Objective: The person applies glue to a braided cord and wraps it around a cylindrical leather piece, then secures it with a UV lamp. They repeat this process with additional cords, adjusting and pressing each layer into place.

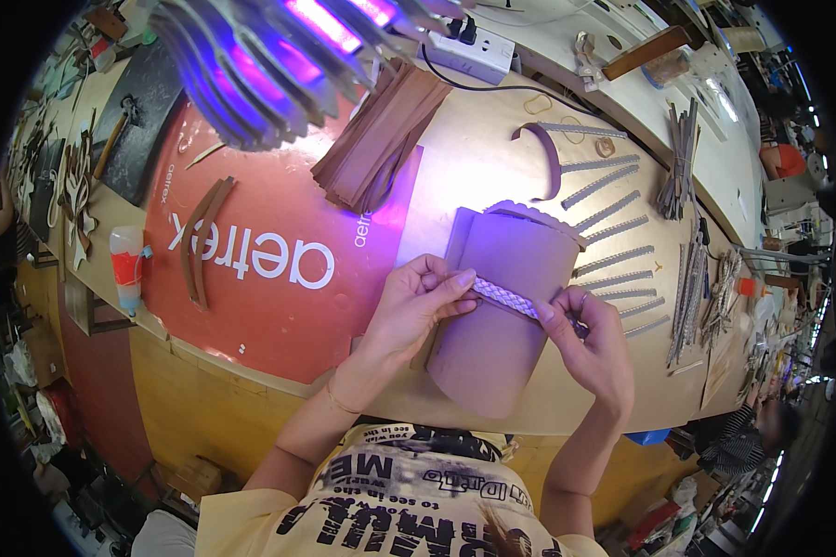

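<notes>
A braided strip (504,296), pinched in the left hand (420,295) at one end and in the right hand (585,334) near the other, over the brown board (492,371). Best to keep it flat and untwisted, pulling evenly. Mind the loose grey strips (606,192) along the board's right side; for open room, use the red mat (269,325) leftward. Bench edge (550,425) near, toward the body.

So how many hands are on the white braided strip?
2: the left hand has its grip at the strip's left part, and the right hand has its grip farther right. No other hand shows on it.
</notes>
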A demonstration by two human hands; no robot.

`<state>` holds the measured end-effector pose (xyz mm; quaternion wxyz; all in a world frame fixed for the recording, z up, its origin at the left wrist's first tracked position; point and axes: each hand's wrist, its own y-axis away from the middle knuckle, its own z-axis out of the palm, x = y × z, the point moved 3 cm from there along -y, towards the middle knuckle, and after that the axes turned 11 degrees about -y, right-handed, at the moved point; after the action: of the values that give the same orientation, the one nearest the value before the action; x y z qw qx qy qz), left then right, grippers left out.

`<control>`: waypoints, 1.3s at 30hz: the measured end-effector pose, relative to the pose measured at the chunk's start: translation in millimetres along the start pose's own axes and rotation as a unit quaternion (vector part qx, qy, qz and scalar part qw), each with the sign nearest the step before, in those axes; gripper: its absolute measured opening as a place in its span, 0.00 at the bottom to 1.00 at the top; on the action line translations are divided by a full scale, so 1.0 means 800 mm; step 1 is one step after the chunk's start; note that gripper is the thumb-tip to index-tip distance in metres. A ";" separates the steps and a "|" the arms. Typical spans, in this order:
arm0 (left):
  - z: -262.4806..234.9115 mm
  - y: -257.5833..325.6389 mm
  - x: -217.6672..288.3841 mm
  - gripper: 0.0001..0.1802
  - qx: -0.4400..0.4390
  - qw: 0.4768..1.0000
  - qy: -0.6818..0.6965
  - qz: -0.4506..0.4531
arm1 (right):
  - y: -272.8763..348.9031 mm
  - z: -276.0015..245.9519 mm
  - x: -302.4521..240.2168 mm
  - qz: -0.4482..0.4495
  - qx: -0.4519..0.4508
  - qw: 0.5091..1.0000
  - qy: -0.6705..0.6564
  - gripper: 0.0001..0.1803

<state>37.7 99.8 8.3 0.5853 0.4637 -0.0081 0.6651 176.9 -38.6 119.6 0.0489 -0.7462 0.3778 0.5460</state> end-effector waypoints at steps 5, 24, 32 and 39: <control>-0.001 -0.003 -0.001 0.11 -0.007 0.999 0.026 -0.016 | 0.001 0.000 0.001 0.001 0.005 1.000 0.011 0.16; 0.042 0.058 0.000 0.27 0.086 0.733 -0.503 0.449 | -0.001 0.005 0.001 -0.042 0.015 0.999 0.014 0.15; 0.035 0.051 -0.008 0.32 0.057 0.761 -0.482 0.431 | 0.009 0.006 -0.002 -0.030 -0.002 0.998 -0.049 0.13; 0.033 0.047 -0.009 0.29 0.052 0.761 -0.477 0.437 | 0.012 0.006 0.002 -0.052 -0.010 0.995 -0.085 0.12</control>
<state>22.8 67.6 38.6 0.1261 0.6970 -0.4532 0.5412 167.8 -43.9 119.6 0.1012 -0.7164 0.3274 0.6078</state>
